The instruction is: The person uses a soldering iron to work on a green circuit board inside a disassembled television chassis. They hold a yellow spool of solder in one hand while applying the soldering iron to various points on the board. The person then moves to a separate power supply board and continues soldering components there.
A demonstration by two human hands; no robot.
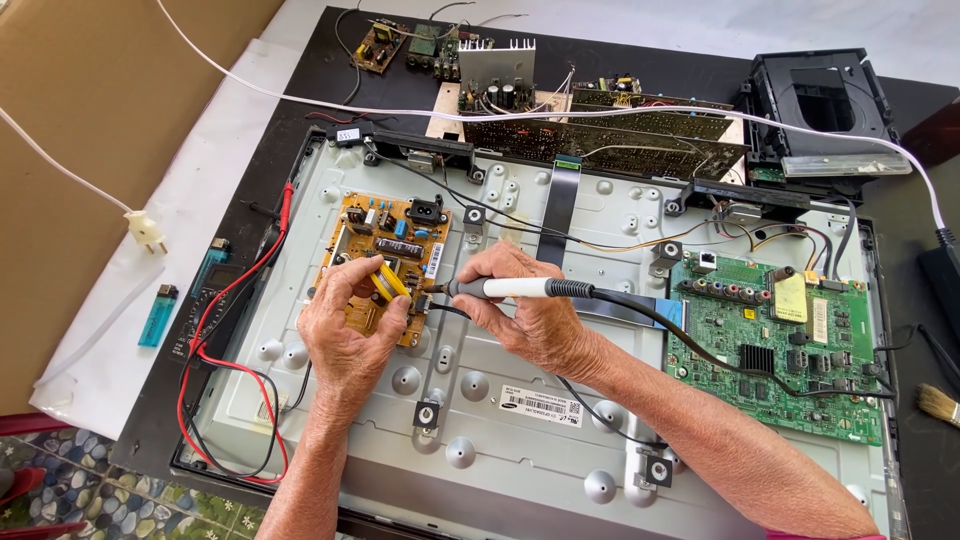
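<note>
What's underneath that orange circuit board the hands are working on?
The orange circuit board lies on the grey metal back panel of an opened television. The left hand covers its lower part, and whatever lies directly beneath is hidden.

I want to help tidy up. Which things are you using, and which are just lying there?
In use:
left hand on yellow board
right hand holding soldering iron
TV back

Lying about:
lighter
plug
brush
green board

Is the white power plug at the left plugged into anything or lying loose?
Loose. The white plug lies on the brown cardboard with its prongs bare, in no socket; its white cord trails off the left edge.
</note>
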